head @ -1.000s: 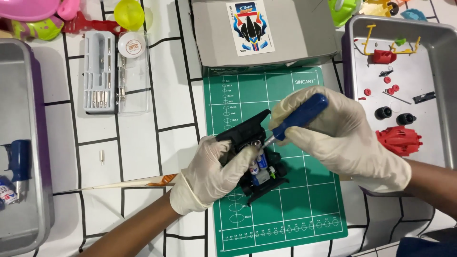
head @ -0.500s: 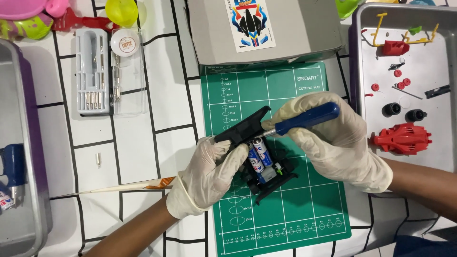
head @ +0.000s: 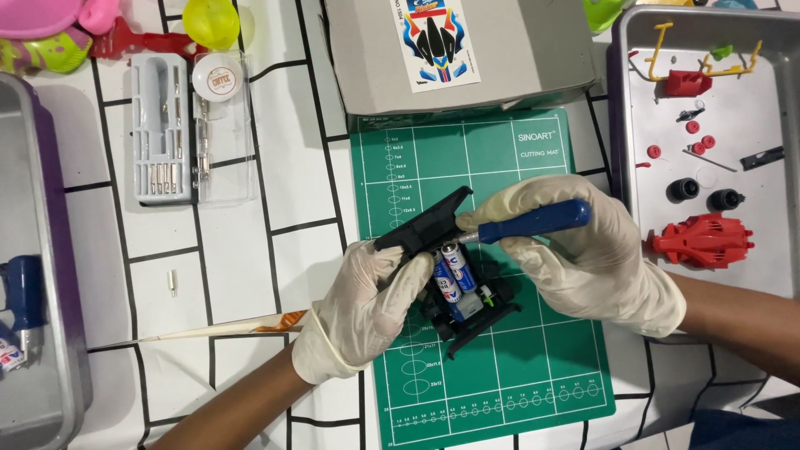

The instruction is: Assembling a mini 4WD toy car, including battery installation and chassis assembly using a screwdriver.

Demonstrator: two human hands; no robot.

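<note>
Over the green cutting mat (head: 500, 400), head view: left hand (head: 367, 312) grips black toy car chassis (head: 458, 292), long axis diagonal. Right hand (head: 592, 250) is closed on blue-handled screwdriver (head: 533, 223), tip pointing left at chassis's upper end.

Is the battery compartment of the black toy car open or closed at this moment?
Open. The black cover is lifted and tilted above the black toy car, and two batteries lie exposed inside. The left hand holds the car.

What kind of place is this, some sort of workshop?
Probably a hobby bench for building model cars: a green cutting mat, a case of small screwdriver bits, and a metal tray of loose red and black parts.
</note>
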